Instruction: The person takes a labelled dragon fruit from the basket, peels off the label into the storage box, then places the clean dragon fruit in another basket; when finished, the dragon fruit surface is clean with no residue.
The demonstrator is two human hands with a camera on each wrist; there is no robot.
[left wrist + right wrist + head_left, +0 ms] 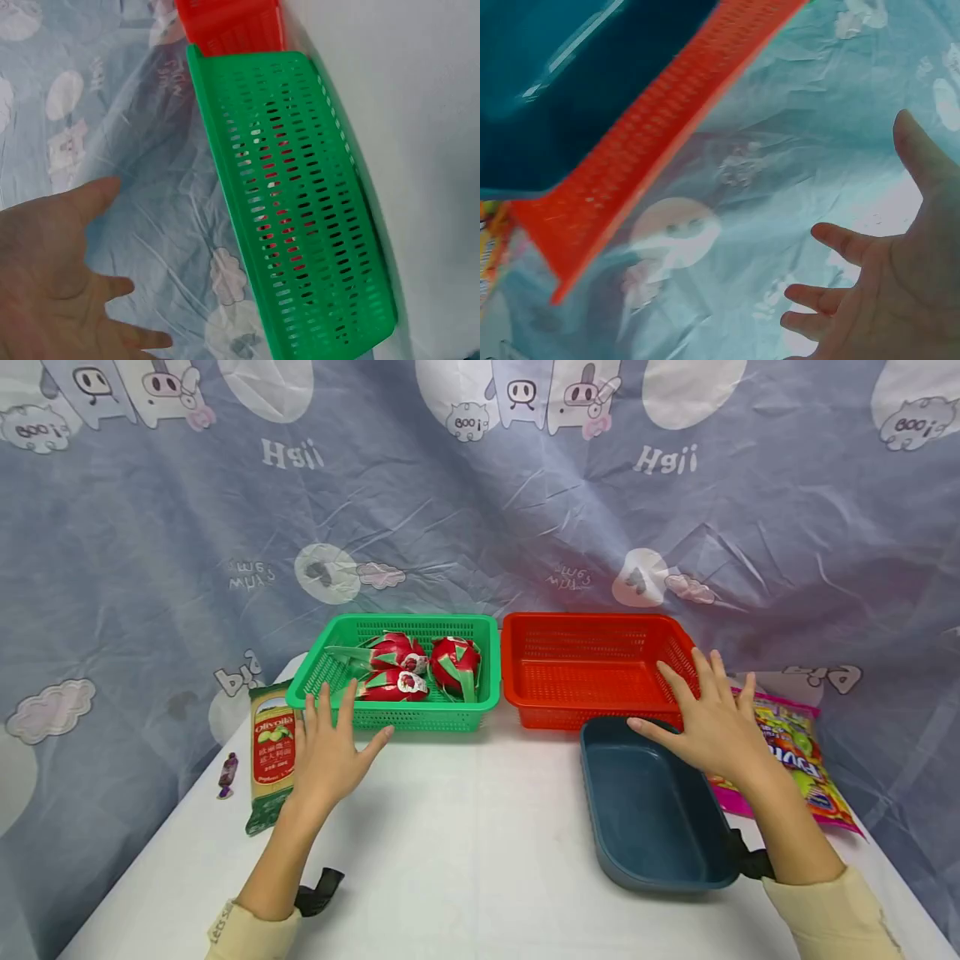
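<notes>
My left hand (330, 758), fingers spread and holding nothing, is over the near left corner of the green basket (420, 718). In that basket lie three dragon fruits (456, 662) with green-tipped scales, two of them bearing stickers. My right hand (708, 727) spreads its fingers above the front right of the red basket (592, 681) and the far end of a dark blue bin (652, 818). Nothing is in its grasp. Both palms also show in the wrist views, the left hand (67, 277) beside the green basket (300, 202), the right hand (900, 270) apart from the red basket (645, 142).
A green and red Olivoilà pasta pack (272, 747) lies at the left, with a small purple wrapped candy (227, 775) beyond it. At the right, a bright pink candy bag (806, 760) lies partly behind my right forearm. A patterned grey-blue cloth (465, 510) hangs behind the white table (465, 843).
</notes>
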